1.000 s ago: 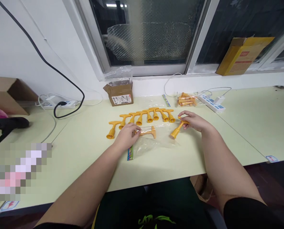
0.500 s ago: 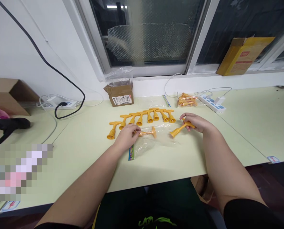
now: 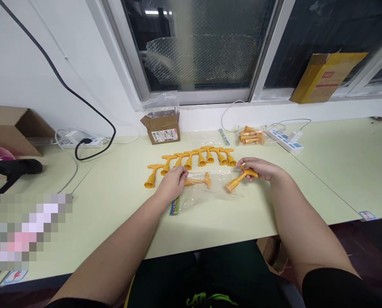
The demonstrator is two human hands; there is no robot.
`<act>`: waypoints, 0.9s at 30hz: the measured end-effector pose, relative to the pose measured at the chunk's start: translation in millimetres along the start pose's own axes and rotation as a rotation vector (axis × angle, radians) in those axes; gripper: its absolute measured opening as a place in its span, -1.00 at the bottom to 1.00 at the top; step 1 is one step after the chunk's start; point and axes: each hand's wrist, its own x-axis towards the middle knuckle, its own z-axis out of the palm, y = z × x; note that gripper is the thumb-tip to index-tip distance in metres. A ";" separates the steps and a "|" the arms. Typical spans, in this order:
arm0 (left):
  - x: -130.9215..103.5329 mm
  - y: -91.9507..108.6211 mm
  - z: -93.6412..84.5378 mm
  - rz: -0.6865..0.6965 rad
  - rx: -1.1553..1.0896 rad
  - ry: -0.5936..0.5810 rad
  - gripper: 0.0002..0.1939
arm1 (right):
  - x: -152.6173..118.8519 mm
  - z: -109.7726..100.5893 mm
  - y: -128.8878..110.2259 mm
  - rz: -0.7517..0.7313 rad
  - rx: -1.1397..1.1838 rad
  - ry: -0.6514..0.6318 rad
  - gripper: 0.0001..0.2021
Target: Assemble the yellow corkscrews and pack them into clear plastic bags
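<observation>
Yellow plastic tool (image 3: 237,182), pinched near its crossbar (image 3: 252,173) by the grip of the right hand (image 3: 259,169) at the right end of the clear bag (image 3: 197,196) on the bench (image 3: 216,229), is best held low and cup-first while the left hand (image 3: 171,185), its exact pinch hidden, steadies the bag.

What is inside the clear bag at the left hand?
One yellow T-handled piece shows inside the clear bag; the left hand covers its other end. Whether the second piece in the right hand reaches inside is unclear.
</observation>
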 end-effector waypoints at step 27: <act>1.2 5.4 6.4 0.054 -0.010 -0.019 -0.88 | 13.3 30.1 7.3 -0.025 0.115 -0.251 -0.58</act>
